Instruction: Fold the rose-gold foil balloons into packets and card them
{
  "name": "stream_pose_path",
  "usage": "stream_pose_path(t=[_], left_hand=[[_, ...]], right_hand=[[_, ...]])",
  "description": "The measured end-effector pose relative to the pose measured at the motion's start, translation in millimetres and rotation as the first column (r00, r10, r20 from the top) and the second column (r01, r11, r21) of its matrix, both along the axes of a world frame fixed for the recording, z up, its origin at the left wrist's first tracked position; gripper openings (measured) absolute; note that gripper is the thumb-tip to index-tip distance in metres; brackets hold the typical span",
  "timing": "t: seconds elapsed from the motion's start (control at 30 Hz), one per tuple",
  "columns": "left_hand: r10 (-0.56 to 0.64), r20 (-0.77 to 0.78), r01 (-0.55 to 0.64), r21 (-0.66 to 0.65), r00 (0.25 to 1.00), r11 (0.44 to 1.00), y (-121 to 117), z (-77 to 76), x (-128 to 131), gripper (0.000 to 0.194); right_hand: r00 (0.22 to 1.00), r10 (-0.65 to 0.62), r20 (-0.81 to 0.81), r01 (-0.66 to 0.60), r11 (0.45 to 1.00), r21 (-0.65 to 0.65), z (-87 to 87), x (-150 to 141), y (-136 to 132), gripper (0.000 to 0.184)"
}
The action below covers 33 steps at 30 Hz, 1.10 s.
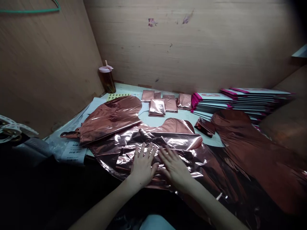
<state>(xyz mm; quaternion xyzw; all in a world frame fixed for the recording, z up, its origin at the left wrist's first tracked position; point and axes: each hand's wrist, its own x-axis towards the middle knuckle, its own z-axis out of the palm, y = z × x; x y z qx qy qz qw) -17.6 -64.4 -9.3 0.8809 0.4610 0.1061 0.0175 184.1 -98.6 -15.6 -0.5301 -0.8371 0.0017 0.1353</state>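
A rose-gold foil balloon (168, 140), flat and partly folded, lies on the table right in front of me. My left hand (142, 166) rests flat on its folded part, fingers spread. My right hand (175, 169) lies flat beside it on the same foil, fingers stretched out. Neither hand grips anything. Another flat foil balloon (110, 118) lies to the left, overlapping the one under my hands.
Small folded foil packets (157, 107) sit at the back middle. Stacks of pink-edged cards (216, 102) stand at the back right. More foil (251, 150) drapes on the right. A brown cup with a pink lid (107, 78) stands in the back-left corner. Barcode sheets (74, 151) lie on the left.
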Motion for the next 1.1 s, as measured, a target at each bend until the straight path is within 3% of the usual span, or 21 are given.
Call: stream_pose_path(t=[0.1,0.2,0.27,0.4,0.47,0.53,0.6,0.67,0.77,0.83,0.9,0.93,1.0,1.07,1.1], left_hand=[[0.002,0.02,-0.001,-0.01,1.0,1.0,0,-0.5,1,0.061],[0.006,0.028,-0.006,-0.017,1.0,1.0,1,-1.8,2,0.062],[0.002,0.031,-0.001,-0.015,1.0,1.0,1,-1.8,1,0.062],[0.019,0.068,-0.018,-0.014,0.997,1.0,-3,4.3,-1,0.06],[0.068,0.097,-0.066,-0.024,0.993,0.998,-9,8.9,-2,0.058],[0.102,0.108,-0.098,-0.041,0.989,0.994,-15,11.5,-3,0.055],[0.108,0.092,-0.102,-0.074,0.99,0.992,-18,11.0,-8,0.047],[0.086,0.078,-0.075,-0.138,0.993,0.988,-15,9.0,-20,0.038],[0.08,0.103,-0.061,-0.174,0.991,0.983,-1,9.0,-48,0.033],[0.248,0.195,-0.248,-0.023,0.949,0.968,4,12.9,-63,0.033],[0.403,0.354,-0.483,0.175,0.844,0.858,0,18.0,-63,0.043],[0.407,0.404,-0.523,0.235,0.819,0.819,-6,20.0,-57,0.049],[0.341,0.375,-0.447,0.244,0.862,0.861,-19,20.9,-36,0.056],[0.318,0.253,-0.354,0.113,0.914,0.928,-26,17.5,-14,0.055],[0.346,0.193,-0.359,0.034,0.918,0.933,-25,14.9,-7,0.056]], right_hand=[[0.969,-0.233,-0.081,0.225,0.97,-0.094,-16.3,49,4,0.062],[0.901,-0.395,-0.179,0.383,0.918,-0.098,-7.3,83,25,0.062],[0.909,-0.37,-0.191,0.359,0.929,-0.092,9.3,77,56,0.06],[0.973,-0.169,-0.156,0.136,0.97,-0.201,47.4,27,128,0.032],[0.987,-0.089,-0.131,0.056,0.97,-0.238,63.9,6,140,0.015],[0.995,-0.019,-0.101,-0.004,0.973,-0.229,74.9,-6,125,0.012],[0.996,0.055,-0.072,-0.068,0.976,-0.207,76.8,-12,88,0.024],[0.989,0.139,-0.046,-0.146,0.968,-0.206,69.1,-14,44,0.036],[0.977,0.212,-0.008,-0.209,0.953,-0.221,47.1,-10,-9,0.038],[0.98,0.201,0.002,-0.196,0.958,-0.21,32.0,-6,-25,0.039],[0.985,0.174,-0.007,-0.172,0.968,-0.182,19.4,-8,-32,0.045],[0.987,0.163,-0.011,-0.163,0.974,-0.16,14.5,-11,-34,0.048],[0.99,0.141,-0.007,-0.141,0.983,-0.121,8.3,-21,-39,0.057],[0.991,0.133,-0.006,-0.133,0.986,-0.102,8.9,-32,-49,0.065],[0.989,0.148,-0.013,-0.148,0.982,-0.114,11.9,-36,-54,0.067]])
